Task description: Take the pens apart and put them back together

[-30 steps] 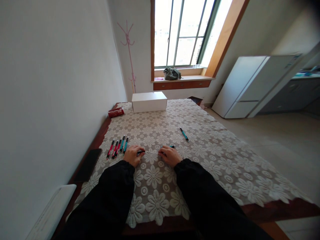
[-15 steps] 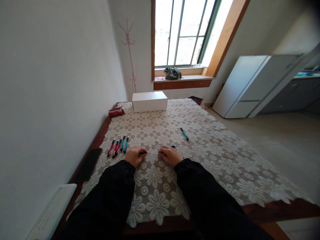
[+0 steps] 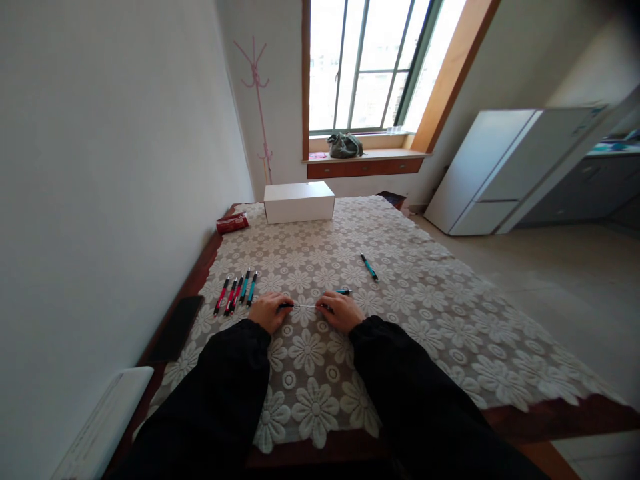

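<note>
My left hand (image 3: 270, 311) is closed in a pinch on a dark pen part (image 3: 286, 305), low over the tablecloth. A thin white pen refill (image 3: 305, 306) spans the gap between my two hands. Its other end goes into the closed fingertips of my right hand (image 3: 343, 311), where a small dark piece also shows; the fingers hide most of it. Just beyond the right hand lies a teal pen (image 3: 345, 291), partly covered by it. Left of my left hand, several red pens (image 3: 230, 297) and teal pens (image 3: 249, 287) lie side by side.
Farther off lies another teal pen (image 3: 369, 266). A white box (image 3: 299, 203) and a red packet (image 3: 233, 223) are at the table's far end. A black flat object (image 3: 177, 328) lies by the left edge, near a white device (image 3: 107, 420). A lace tablecloth (image 3: 315, 413) covers the table.
</note>
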A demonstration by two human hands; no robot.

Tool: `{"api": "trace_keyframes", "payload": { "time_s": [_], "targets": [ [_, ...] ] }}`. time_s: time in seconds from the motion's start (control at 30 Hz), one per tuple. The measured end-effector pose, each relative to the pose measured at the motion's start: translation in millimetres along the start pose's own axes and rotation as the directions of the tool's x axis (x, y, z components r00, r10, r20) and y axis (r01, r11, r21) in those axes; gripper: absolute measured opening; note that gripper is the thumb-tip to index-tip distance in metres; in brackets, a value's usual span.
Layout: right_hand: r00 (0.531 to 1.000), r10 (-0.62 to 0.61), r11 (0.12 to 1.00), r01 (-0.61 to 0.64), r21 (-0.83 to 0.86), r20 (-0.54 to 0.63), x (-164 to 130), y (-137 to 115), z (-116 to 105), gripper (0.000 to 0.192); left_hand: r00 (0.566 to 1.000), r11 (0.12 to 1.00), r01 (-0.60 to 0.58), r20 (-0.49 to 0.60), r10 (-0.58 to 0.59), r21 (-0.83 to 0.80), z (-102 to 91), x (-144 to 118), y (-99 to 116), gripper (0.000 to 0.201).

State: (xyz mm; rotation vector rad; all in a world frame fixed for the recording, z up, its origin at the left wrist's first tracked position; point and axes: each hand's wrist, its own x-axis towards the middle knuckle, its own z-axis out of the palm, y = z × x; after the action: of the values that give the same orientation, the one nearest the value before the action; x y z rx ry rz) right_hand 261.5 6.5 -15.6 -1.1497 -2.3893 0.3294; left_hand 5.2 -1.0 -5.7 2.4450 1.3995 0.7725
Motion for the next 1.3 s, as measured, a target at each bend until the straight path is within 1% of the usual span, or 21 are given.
{"api": "trace_keyframes", "payload": {
  "time_s": [0.17, 0.37, 0.53, 0.63, 0.73, 0.8, 0.87, 0.93, 1.03, 1.13, 1.3],
  "targets": [
    [1.000, -0.020, 1.000, 0.020, 0.008, 0.009, 0, -1, 0, 0.012, 1.000, 1.000, -0.003, 0.005, 0.002, 0.019, -0.1, 0, 2, 0.008],
    [0.999, -0.049, 0.998, 0.049, 0.041, 0.019, 1, -3, -2, 0.014, 0.997, 0.997, -0.070, 0.043, 0.071, -0.029, 1.2, -1, 3, 0.009],
    [0.998, -0.051, 0.998, 0.050, 0.036, 0.027, 1, -5, -2, 0.014, 0.996, 0.998, -0.054, 0.072, 0.056, -0.035, 2.6, 0, 4, 0.009],
    [0.998, -0.049, 0.998, 0.048, 0.034, 0.028, 1, -4, -1, 0.013, 0.994, 0.998, -0.050, 0.093, 0.052, -0.032, 0.1, 0, 5, 0.015],
    [0.998, -0.048, 0.998, 0.047, 0.036, 0.031, 1, -2, 1, 0.012, 0.989, 0.996, -0.083, 0.117, 0.085, -0.022, -6.1, -2, 5, 0.026],
    [0.998, -0.049, 0.998, 0.048, 0.041, 0.032, 1, -2, 1, 0.012, 0.989, 0.997, -0.083, 0.125, 0.082, -0.001, -10.4, -3, 4, 0.031],
    [0.998, -0.051, 0.998, 0.049, 0.046, 0.034, 1, -2, 1, 0.012, 0.992, 0.998, -0.056, 0.117, 0.053, 0.021, -12.9, -4, 3, 0.029],
    [0.998, -0.044, 0.998, 0.043, 0.050, 0.036, 1, -3, 1, 0.011, 0.994, 0.999, -0.037, 0.103, 0.034, 0.030, -13.1, -4, 1, 0.021],
    [0.999, -0.013, 0.999, 0.011, 0.051, 0.036, 1, -4, 0, 0.010, 0.994, 0.999, -0.048, 0.096, 0.047, 0.014, -10.6, -3, -1, 0.014],
    [0.999, -0.003, 0.999, 0.001, 0.052, 0.033, 1, -4, 0, 0.009, 0.993, 0.998, -0.065, 0.099, 0.065, -0.002, -8.1, -1, -1, 0.014],
    [0.999, -0.026, 0.998, 0.025, 0.057, 0.033, 1, -6, -1, 0.007, 0.993, 0.998, -0.062, 0.099, 0.064, -0.024, -6.1, -1, 2, 0.013]
  ]
}}
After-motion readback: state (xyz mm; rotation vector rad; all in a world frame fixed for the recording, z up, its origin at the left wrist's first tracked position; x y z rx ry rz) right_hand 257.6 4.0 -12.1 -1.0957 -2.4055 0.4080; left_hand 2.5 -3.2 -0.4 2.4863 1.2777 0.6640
